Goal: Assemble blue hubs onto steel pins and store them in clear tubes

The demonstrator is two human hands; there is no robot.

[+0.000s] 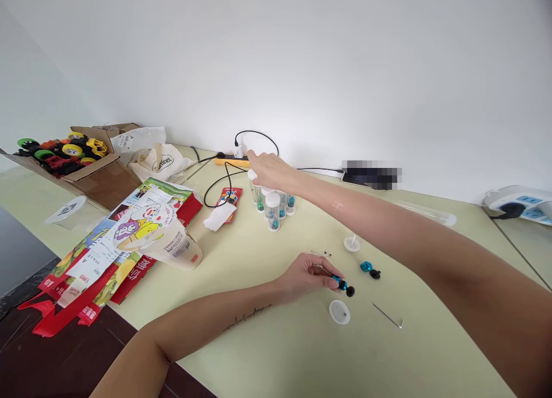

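My left hand point(311, 276) is closed on a small blue-and-black part point(342, 284) with thin wires, above a round white lid point(340, 312). Across the table, my right hand point(269, 171) reaches to a group of clear jars point(272, 212) with white caps and small blue or green parts inside. Its fingers are bent down at a white cap at the back left of the group; the fingertips are partly hidden. Another blue-and-black part point(370, 270) lies right of my left hand, near a second white lid point(352, 244) and a hex key point(388, 316).
At left are a cardboard box point(101, 176) of toy vehicles, red bags point(129, 254) and a plastic cup point(181, 248). A yellow power strip point(224, 160), cables and a phone point(366, 179) lie along the wall. A white power strip point(524, 205) is at right.
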